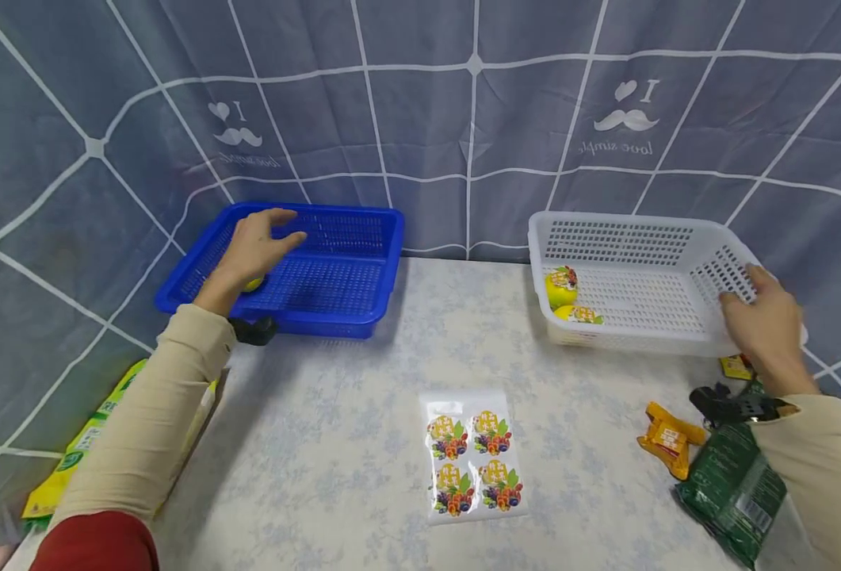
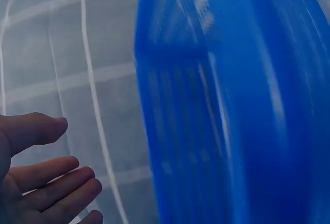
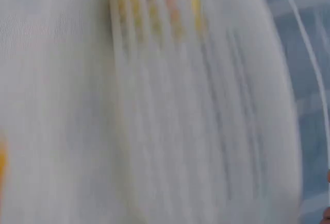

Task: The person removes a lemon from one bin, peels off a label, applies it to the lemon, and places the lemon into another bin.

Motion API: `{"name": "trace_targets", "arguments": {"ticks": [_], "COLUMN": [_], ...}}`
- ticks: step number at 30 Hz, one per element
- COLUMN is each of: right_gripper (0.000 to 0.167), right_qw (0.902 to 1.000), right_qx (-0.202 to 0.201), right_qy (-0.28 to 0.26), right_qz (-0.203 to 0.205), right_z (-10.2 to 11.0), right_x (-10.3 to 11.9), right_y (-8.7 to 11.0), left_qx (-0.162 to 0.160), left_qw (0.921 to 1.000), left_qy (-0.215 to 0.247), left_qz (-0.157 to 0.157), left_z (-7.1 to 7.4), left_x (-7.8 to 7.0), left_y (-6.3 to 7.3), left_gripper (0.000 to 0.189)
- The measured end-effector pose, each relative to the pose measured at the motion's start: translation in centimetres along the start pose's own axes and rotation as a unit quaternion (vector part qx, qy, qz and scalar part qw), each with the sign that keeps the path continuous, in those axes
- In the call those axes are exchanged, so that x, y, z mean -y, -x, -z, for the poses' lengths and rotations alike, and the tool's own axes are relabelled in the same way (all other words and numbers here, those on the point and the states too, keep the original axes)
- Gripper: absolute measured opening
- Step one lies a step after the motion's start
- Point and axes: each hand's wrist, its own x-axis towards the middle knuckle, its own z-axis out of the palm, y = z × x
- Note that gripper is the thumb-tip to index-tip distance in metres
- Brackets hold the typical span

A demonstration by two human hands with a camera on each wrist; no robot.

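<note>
Now pinching the white basket [image 1: 651, 301] with the right hand [image 1: 766, 317] and, with fingers spread, holding the left hand [image 1: 252, 246] over the blue basket [image 1: 345, 277], with two stickered balls [image 1: 560, 295] in the white one likely done, but a yellow thing [image 1: 253, 285] in the blue one and four stickers [image 1: 492, 433] likely left.

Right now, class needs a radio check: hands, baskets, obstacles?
Left hand above blue basket, holding nothing. Right hand grips white basket at right end. Two stickered yellow fruits inside, left end. Green packet by right sleeve, possibly in the way.
</note>
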Motion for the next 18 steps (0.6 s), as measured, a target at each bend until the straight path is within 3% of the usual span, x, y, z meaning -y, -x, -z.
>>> {"name": "trace_targets", "arguments": {"ticks": [5, 10, 14, 18], "right_gripper": [0.061, 0.061, 0.063, 0.068], "right_qw": [0.9938, 0.9767, 0.9582, 0.9411], "right_qx": [0.040, 0.110, 0.186, 0.255], "right_qy": [-0.031, -0.064, -0.084, -0.116], "right_qz": [0.099, 0.173, 0.201, 0.190], "right_z": [-3.5, -7.4, -11.3, -15.4], "right_x": [7.3, 14.6, 18.8, 21.9], "right_y": [1.1, 2.6, 4.0, 5.5], "left_qx": [0.051, 0.085, 0.112, 0.128], "left_qw": [0.9956, 0.9883, 0.9825, 0.9789], "left_qy": [0.010, 0.018, 0.003, -0.014], "left_qz": [0.078, 0.125, 0.149, 0.159], "left_z": [1.9, 2.4, 2.3, 2.4], "left_x": [4.5, 7.8, 9.4, 10.5], "left_y": [1.3, 1.9, 2.0, 1.7], "left_gripper": [0.062, 0.069, 0.075, 0.075]}}
